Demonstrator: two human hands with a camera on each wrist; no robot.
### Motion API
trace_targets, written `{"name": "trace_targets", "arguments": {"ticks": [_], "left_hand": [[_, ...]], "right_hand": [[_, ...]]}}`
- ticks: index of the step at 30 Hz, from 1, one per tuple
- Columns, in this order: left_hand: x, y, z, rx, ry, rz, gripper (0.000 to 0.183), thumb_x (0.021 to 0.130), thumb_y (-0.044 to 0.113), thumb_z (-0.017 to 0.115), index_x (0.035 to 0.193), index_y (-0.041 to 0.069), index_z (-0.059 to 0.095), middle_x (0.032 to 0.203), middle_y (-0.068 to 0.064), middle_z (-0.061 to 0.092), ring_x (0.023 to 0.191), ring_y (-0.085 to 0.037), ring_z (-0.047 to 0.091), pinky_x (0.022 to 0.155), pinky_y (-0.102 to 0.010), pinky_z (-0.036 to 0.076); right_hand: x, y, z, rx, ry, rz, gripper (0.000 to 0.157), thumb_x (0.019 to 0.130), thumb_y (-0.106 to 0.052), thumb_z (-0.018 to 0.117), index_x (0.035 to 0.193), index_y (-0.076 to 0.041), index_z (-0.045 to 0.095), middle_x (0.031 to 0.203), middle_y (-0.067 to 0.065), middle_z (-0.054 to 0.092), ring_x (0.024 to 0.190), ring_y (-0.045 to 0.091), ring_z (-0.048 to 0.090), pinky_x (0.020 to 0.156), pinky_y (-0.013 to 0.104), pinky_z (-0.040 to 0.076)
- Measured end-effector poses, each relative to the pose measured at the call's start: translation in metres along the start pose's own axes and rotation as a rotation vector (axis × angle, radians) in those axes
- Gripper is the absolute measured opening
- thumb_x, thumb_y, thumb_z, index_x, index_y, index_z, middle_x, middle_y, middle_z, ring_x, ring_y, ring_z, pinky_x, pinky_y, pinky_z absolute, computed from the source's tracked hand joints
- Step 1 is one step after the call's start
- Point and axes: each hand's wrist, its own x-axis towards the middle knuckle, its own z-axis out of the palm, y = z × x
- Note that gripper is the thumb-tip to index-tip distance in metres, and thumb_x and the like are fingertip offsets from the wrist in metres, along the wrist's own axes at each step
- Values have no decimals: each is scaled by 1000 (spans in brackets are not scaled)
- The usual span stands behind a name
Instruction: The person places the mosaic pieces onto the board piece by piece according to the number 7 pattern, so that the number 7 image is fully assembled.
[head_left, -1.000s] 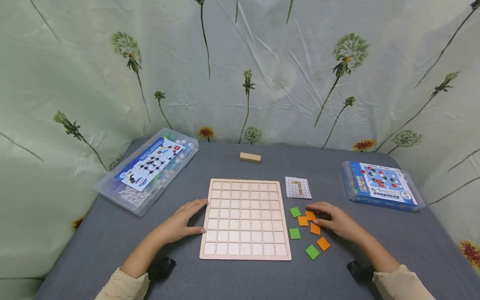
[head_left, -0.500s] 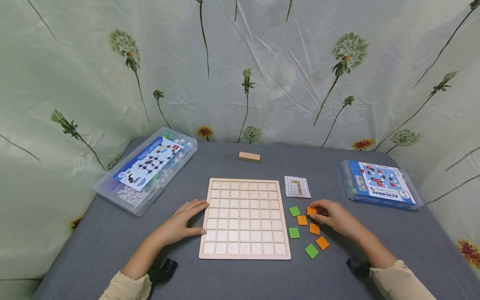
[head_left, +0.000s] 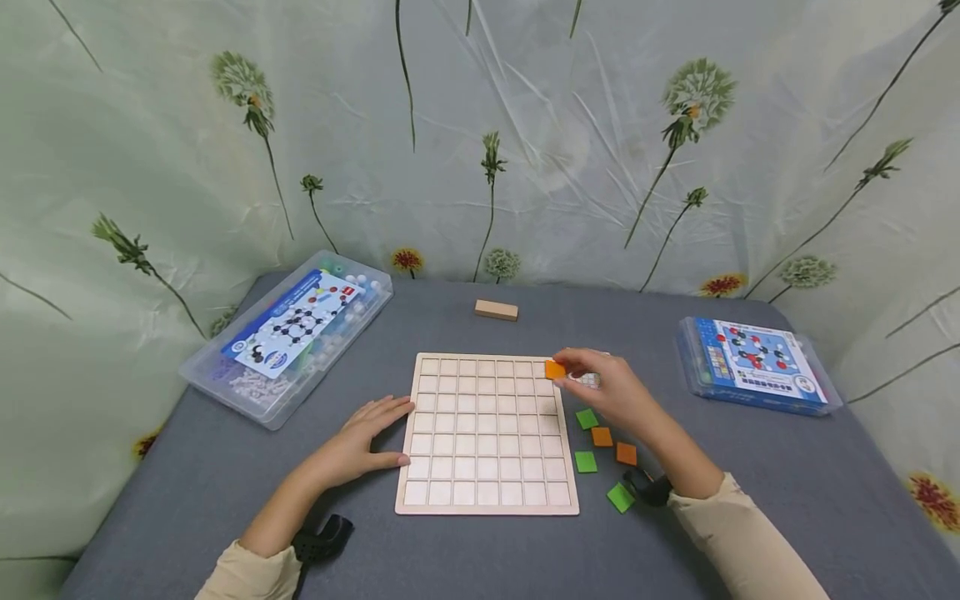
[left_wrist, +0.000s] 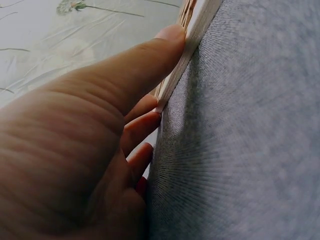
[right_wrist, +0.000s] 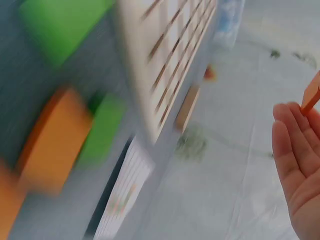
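Observation:
A pale wooden grid board (head_left: 487,511) lies in the middle of the table, its cells bare. My left hand (head_left: 362,442) rests at the board's left edge; in the left wrist view its thumb (left_wrist: 167,42) and fingertips touch the side of the board. Between thumb and fingers, my right hand (head_left: 603,387) pinches an orange square tile (head_left: 554,370) over the board's far right corner. Green tiles (head_left: 587,462) and orange tiles (head_left: 602,437) lie loose right of the board, under the right forearm. A small printed pattern card (head_left: 589,380) is partly hidden by the right hand.
Behind the board sits a small wooden block (head_left: 497,310). A clear plastic box with a molecule label (head_left: 288,337) stands at the back left, and a blue-and-white box (head_left: 761,367) at the right. A floral curtain (head_left: 570,150) hangs behind the grey table.
My right hand has picked up an orange tile from the loose group and carried it left and away, to the board's far right corner. The left hand stays at the board's edge.

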Motion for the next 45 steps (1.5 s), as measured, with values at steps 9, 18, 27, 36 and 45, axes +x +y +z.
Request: {"name": "trace_targets", "arguments": {"ticks": [9, 18, 27, 36, 45], "left_hand": [[-1, -2, 1, 5, 3, 10, 77, 75, 44, 68, 137, 8, 38, 140, -11, 35, 131, -33, 21, 104, -50, 9], [0, 0, 1, 16, 6, 17, 76, 76, 44, 67, 137, 7, 39, 139, -12, 36, 130, -33, 21, 104, -50, 10], [0, 1, 0, -10, -1, 3, 76, 75, 41, 69, 137, 7, 39, 139, -12, 35, 131, -33, 21, 104, -50, 9], [0, 0, -1, -10, -11, -6, 76, 76, 43, 68, 137, 8, 39, 140, -12, 35, 131, -33, 20, 105, -50, 8], [0, 0, -1, -14, -14, -8, 77, 76, 43, 68, 137, 9, 38, 140, -12, 34, 131, -33, 19, 104, -51, 8]], "right_hand": [[46, -23, 58, 136, 35, -48, 28, 82, -13, 67, 107, -3, 62, 100, 6, 62, 85, 15, 59, 74, 27, 49], [67, -15, 91, 159, -119, 57, 24, 83, -8, 65, 105, -1, 62, 98, 7, 62, 84, 15, 59, 73, 21, 48], [71, -10, 105, 14, -213, 48, 24, 83, -15, 66, 104, -3, 63, 94, 3, 56, 81, 13, 52, 71, 24, 45], [72, -9, 108, 28, -242, 86, 24, 83, -15, 66, 105, -5, 62, 87, 0, 50, 76, 12, 45, 67, 25, 42], [72, -6, 110, 53, -217, 104, 21, 84, -9, 64, 104, -3, 62, 83, -2, 52, 75, 11, 48, 66, 25, 43]]}}
